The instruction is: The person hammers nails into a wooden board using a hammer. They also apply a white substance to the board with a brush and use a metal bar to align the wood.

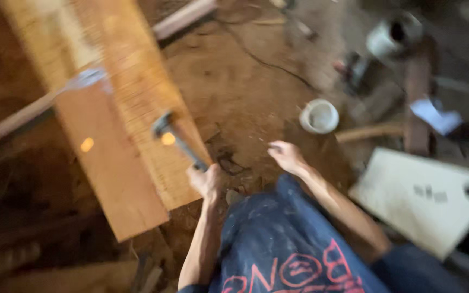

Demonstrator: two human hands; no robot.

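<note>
My left hand [204, 180] closed round handle of dark metal hammer [177, 142]. Long axis runs up-left from fist; head over near end of long orange-brown wooden plank [109, 163]. My right hand [287, 157] loosely curled, holds nothing visible, hovers over dirt floor [234, 81], well apart from plank. Frame blurred.

— What is the person wearing?

— A dark blue garment [278, 239], speckled with pale paint spots, with pinkish-red printed lettering and a round emblem low on the cloth, below the right hand [287, 157].

— Sleeves?

— Both forearms are bare from wrist to elbow. A dark blue edge shows at the elbow below the left hand [206, 182]. The picture is blurred, so finer detail is lost.
</note>
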